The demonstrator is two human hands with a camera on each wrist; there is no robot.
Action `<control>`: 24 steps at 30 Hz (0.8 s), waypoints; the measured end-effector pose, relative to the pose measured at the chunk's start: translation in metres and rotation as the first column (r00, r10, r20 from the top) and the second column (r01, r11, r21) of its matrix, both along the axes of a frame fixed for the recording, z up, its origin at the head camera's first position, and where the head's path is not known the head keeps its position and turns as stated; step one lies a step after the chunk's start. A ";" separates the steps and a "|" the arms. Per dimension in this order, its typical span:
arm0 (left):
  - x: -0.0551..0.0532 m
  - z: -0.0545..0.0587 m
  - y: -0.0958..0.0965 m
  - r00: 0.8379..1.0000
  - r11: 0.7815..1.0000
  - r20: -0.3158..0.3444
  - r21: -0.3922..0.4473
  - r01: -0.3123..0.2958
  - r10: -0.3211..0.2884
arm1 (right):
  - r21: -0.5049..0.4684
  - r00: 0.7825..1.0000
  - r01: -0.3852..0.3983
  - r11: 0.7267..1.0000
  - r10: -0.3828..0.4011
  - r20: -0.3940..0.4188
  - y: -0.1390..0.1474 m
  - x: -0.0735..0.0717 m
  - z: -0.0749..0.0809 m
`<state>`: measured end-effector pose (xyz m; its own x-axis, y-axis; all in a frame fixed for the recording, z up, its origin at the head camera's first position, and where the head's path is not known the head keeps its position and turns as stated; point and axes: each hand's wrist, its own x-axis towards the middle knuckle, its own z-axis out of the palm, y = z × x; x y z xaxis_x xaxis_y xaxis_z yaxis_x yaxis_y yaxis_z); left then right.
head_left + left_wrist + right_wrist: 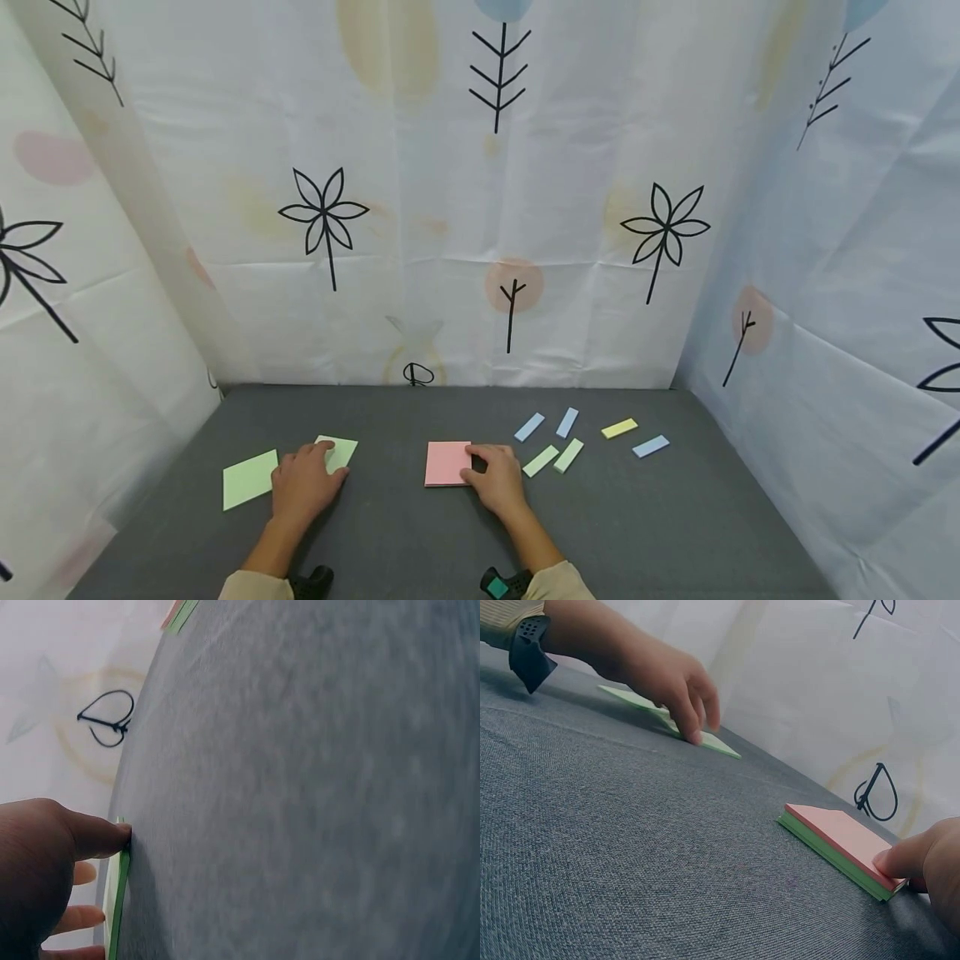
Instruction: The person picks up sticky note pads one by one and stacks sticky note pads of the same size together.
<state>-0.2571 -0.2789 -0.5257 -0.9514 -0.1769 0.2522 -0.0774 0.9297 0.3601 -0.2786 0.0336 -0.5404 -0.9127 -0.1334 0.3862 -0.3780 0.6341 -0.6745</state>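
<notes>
Nearest us, at the bottom of the head view, are two beige fabric sleeves [561,582] with black wrist straps [311,585], above the grey cloth-covered table [390,542]. The table's far edge meets a white curtain [420,325] printed with black line-drawn plants and pastel blots; more curtain stands along its left and right edges.

Bare grey weave runs between our two hands and along the near part of the table. We see the left hand [303,479] toward the left edge, fingers partly bent over two flat light-green paper pieces [250,481], its thumb touching the right-hand one; we cannot tell whether it grips. The hand hides whether the two meet.

The right hand [497,479] pinches the right side of a pink-topped square paper stack [447,464], thumb on the smooth top; light-green layers show beneath. The stack lies flat near the table's middle, well apart from the far edge.

Toward the far right corner we find slim rectangular paper strips, loosely scattered: three pale blue strips [650,447], two pale green strips [540,462] and one yellow strip [619,428]. The green ones lie near the right hand.
</notes>
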 end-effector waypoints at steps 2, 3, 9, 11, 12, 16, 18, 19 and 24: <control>-0.001 0.000 0.005 1.000 1.000 -0.007 -0.005 0.014 -0.014 | 0.004 1.000 0.003 1.000 -0.003 -0.001 0.000 0.000 -0.001; -0.001 0.000 0.007 1.000 1.000 -0.012 -0.010 0.022 -0.022 | 0.005 1.000 0.002 1.000 -0.002 0.001 0.000 0.000 -0.001; -0.005 0.000 0.018 0.996 0.996 -0.053 -0.049 0.070 -0.073 | -0.004 1.000 -0.003 1.000 0.003 0.003 0.000 0.000 -0.002; -0.007 -0.001 0.021 0.993 0.994 -0.064 -0.064 0.092 -0.096 | -0.008 1.000 -0.003 1.000 0.003 0.003 0.000 0.000 -0.002; -0.008 -0.001 0.023 0.991 0.992 -0.070 -0.074 0.105 -0.110 | -0.008 1.000 -0.002 1.000 0.002 0.003 0.000 0.000 -0.001; -0.012 -0.002 0.029 0.982 0.983 -0.093 -0.091 0.156 -0.165 | -0.007 1.000 -0.001 1.000 0.001 0.002 0.001 0.000 -0.001; -0.012 -0.003 0.032 0.976 0.979 -0.106 -0.092 0.183 -0.192 | -0.006 1.000 -0.001 1.000 0.001 0.002 0.001 0.000 -0.002; -0.012 -0.003 0.033 0.972 0.976 -0.111 -0.089 0.197 -0.206 | -0.006 1.000 -0.002 1.000 0.002 0.001 0.001 0.000 -0.002; -0.013 -0.003 0.036 0.949 0.954 -0.108 -0.082 0.288 -0.296 | -0.006 1.000 -0.004 1.000 0.004 -0.001 0.001 -0.001 -0.002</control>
